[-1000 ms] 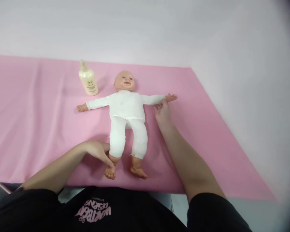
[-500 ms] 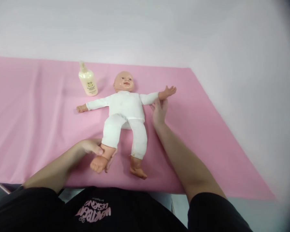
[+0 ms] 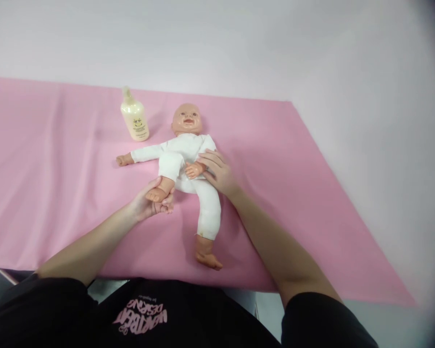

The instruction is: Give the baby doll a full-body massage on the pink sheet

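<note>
A baby doll [image 3: 188, 145] with a white cloth body lies on its back, head away from me. My left hand [image 3: 150, 200] is closed around its lower leg at the ankle, on the left side of the view, with that leg bent up toward the belly. My right hand [image 3: 219, 171] grips the doll's forearm on the right side, which is folded across the belly near the bent knee. The doll's other arm stretches out to the left, and its other leg lies straight toward me.
A cream-coloured pump bottle [image 3: 135, 118] stands to the left of the doll's head. Everything rests on a pink table cover [image 3: 293, 203] with folds at the left. A pale wall or floor lies beyond its far and right edges.
My left hand has pushed the doll's leg up, so the knee bends toward the belly. My right hand has brought the doll's arm from stretched out at the right to across the body.
</note>
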Demonstrator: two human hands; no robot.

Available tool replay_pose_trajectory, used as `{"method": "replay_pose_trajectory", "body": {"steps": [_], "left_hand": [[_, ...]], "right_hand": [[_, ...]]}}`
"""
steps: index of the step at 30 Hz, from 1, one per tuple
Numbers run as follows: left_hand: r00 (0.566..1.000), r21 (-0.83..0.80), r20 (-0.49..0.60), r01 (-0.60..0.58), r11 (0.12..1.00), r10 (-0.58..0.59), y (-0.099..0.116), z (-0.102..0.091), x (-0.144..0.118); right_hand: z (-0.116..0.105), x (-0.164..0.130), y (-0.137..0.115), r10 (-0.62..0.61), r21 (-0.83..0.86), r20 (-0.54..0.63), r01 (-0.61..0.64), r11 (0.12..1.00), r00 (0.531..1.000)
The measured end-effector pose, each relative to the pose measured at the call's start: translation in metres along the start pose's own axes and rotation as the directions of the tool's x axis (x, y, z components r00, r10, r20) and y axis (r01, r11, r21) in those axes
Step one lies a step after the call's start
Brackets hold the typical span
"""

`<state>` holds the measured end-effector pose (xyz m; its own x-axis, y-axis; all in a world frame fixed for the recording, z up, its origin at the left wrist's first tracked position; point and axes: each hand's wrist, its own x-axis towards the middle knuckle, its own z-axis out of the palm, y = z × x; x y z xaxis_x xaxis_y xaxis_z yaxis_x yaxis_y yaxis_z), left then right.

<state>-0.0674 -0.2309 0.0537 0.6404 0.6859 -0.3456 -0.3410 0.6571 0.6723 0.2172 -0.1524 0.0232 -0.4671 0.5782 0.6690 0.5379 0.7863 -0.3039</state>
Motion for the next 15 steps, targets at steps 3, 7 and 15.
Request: {"method": "replay_pose_trajectory", "body": {"steps": [3, 7, 15], "left_hand": [[0.999, 0.005, -0.033, 0.009, 1.0, -0.009, -0.004, -0.002, 0.004], [1.0, 0.025, -0.02, -0.008, 1.0, 0.008, -0.008, -0.004, 0.006], [0.914, 0.248, 0.351, 0.117, 0.962, -0.201, -0.01, -0.008, -0.012]], "right_hand": [[-0.002, 0.0, 0.0, 0.019, -0.044, 0.063, -0.016, 0.999, 0.998], [0.0, -0.001, 0.001, 0.013, -0.022, 0.052, -0.012, 1.0, 0.999], [0.008, -0.005, 0.015, 0.337, 0.347, -0.295, -0.228, 0.91, 0.894]]}}
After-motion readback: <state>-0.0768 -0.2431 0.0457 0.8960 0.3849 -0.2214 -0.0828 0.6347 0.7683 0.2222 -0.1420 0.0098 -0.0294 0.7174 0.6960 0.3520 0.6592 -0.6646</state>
